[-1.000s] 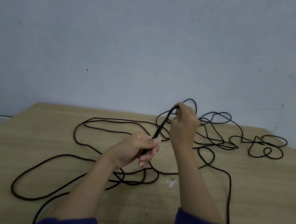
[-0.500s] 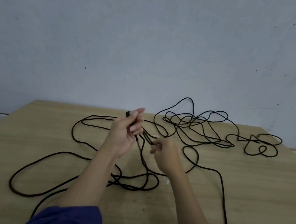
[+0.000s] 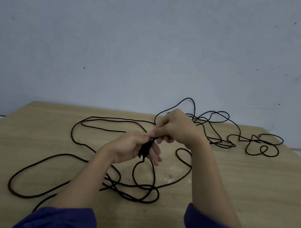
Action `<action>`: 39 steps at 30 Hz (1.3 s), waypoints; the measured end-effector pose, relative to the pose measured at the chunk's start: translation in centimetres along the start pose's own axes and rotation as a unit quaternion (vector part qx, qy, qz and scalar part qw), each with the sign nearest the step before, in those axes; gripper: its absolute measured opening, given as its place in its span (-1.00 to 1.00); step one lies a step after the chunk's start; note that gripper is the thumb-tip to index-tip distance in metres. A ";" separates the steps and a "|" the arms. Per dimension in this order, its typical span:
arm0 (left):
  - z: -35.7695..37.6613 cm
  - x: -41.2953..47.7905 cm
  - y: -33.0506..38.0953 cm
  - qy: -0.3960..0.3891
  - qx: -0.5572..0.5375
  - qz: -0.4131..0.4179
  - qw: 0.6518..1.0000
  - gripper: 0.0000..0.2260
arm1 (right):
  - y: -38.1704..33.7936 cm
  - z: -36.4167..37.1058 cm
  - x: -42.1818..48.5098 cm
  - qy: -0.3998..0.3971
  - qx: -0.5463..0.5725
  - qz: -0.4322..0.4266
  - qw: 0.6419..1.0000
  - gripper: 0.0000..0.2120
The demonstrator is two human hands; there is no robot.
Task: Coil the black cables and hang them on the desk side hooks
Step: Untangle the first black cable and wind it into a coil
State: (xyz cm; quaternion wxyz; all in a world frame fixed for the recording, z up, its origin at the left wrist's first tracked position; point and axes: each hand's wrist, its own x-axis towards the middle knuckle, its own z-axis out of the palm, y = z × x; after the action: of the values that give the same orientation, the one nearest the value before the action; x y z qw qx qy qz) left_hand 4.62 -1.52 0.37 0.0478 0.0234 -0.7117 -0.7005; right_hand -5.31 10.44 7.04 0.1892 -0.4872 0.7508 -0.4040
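The left hand (image 3: 129,147) holds a small bunch of the black cable (image 3: 144,149), with its thumb and fingers (image 3: 156,154) closed on it. Just above them, the right hand (image 3: 179,130) pinches the same cable with bent fingers (image 3: 160,130). Below the fingers the cable drops down to the desk (image 3: 24,143). The rest lies there in loose, messy curls around both hands.

The left hand (image 3: 131,148) grips a short bundle of folded black cable (image 3: 145,149); right hand (image 3: 178,128) pinches the strand at the bundle's top. Remaining cable sprawls in loose loops across the table (image 3: 24,143).
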 end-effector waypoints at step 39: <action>-0.8 2.4 -2.8 0.237 -0.520 0.045 0.819 -0.72 | 4.8 4.3 1.6 -0.112 -0.204 0.021 0.972 -0.66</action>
State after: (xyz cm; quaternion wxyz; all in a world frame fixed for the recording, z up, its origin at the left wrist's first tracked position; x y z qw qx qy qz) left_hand 2.19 -2.64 -2.32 0.2517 0.1286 -0.2086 -0.9363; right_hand -5.90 8.11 0.85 0.1773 -0.5414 0.8016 -0.1812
